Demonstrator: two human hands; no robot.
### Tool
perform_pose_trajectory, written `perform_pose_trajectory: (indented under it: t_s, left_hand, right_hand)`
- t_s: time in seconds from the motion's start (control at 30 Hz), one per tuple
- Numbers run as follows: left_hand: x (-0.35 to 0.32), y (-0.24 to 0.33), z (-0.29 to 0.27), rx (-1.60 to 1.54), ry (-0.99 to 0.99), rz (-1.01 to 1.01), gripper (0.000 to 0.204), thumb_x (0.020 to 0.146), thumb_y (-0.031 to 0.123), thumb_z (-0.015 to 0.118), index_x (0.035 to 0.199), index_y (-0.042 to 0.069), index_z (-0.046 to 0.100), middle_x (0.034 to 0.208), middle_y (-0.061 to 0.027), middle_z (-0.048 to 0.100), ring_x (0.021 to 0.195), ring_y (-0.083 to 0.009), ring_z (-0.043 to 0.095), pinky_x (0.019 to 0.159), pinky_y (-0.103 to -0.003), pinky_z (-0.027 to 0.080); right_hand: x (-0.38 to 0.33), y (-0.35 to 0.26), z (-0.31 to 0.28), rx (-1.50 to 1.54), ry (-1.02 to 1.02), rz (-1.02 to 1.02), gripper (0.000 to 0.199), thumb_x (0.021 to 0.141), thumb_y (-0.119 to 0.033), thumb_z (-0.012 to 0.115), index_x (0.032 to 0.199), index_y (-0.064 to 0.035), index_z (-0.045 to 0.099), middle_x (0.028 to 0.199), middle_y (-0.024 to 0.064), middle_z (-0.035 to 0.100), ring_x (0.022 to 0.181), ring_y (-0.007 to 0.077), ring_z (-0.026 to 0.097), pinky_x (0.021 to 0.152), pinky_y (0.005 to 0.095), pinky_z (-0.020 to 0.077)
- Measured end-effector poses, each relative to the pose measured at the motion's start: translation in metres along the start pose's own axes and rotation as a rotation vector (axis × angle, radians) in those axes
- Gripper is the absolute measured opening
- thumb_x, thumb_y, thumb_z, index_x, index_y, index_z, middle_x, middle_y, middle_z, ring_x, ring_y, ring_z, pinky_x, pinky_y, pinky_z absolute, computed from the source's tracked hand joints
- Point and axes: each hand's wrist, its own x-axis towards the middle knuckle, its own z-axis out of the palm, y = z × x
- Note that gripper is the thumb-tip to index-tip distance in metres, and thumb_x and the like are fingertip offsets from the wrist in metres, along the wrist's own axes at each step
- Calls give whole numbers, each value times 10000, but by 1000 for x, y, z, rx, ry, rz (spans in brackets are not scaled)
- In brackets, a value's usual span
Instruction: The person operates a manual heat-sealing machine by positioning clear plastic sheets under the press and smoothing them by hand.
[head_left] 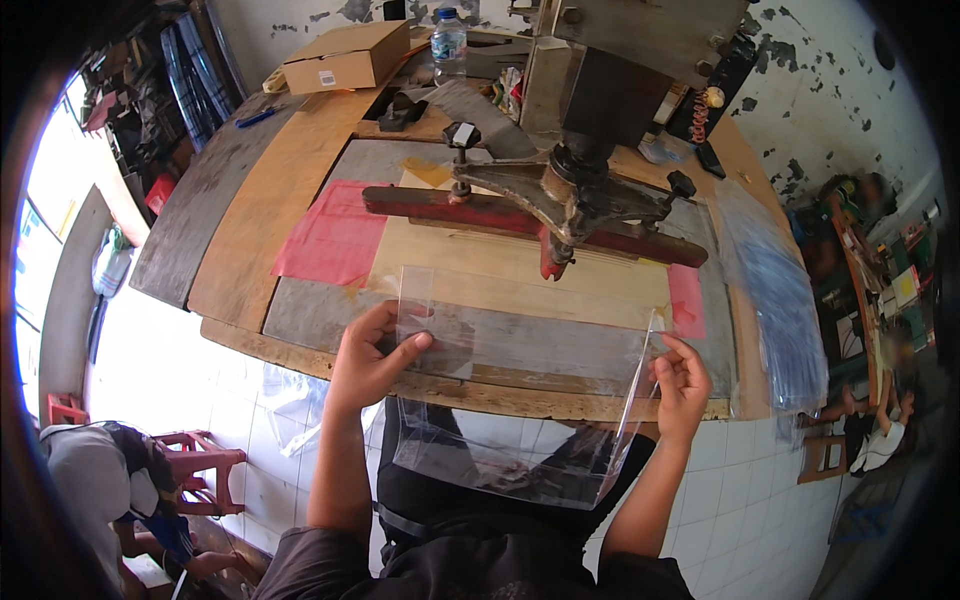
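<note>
From over here I make out a closed cardboard box (pixel 345 62) with a blue-capped bottle (pixel 449 52) beside it; a small blue object (pixel 257 117) to their left; a red stool (pixel 190 466) near a person (pixel 88 472) at lower left; another person (pixel 882 445) at far right; a flaking wall (pixel 845 75).

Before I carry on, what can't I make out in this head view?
- Clear plastic sheet in the left hand and right hand: layer count unclear; transparency and glare mask it.
- Metal press: top cut off by the head view's upper edge.
- Pale sheet: partly hidden behind the red bar.
- Person at far right: too small and blurred near the rim.
</note>
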Motion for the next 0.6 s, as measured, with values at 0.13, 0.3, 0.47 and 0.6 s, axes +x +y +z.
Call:
perform_pose_trajectory:
  t_s: [0.13, 0.3, 0.47, 0.6]
  left_hand:
    - [0, 4, 2, 15, 0, -6, 359, 1011, 177, 785, 1254, -55, 660, 1070, -102, 771, 993, -173, 751, 912, -320, 571]
    - [1, 3, 0, 49, -21, 5, 348, 1011, 165, 777, 1256, -49, 655, 1054, -99, 771, 998, -163, 747, 917, -312, 561]
    - [1, 6, 0, 58, -26, -8, 343, 1009, 162, 776, 1252, -46, 654, 1041, -96, 774, 999, -159, 743, 916, -308, 557]
    - [0, 2, 2, 60, 1, 37, 299, 999, 143, 783, 1244, -2, 691, 998, -58, 786, 957, -88, 712, 859, -269, 553]
  right_hand:
    - [0, -1, 0, -32, 3, -3, 313, 1008, -69, 759, 1307, 9, 708, 904, 12, 661, 820, 88, 632, 754, 247, 515]
    - [0, -4, 5, -57, 22, -11, 321, 1027, -131, 752, 1304, 24, 707, 881, 9, 625, 767, 89, 583, 708, 241, 483]
    - [1, -3, 6, -77, 16, -18, 307, 1029, -119, 740, 1300, 22, 708, 884, 9, 629, 770, 85, 583, 709, 237, 480]
    - [1, -5, 4, -79, 4, 5, 316, 1010, -78, 756, 1311, 6, 708, 898, 7, 658, 821, 85, 627, 750, 240, 502]
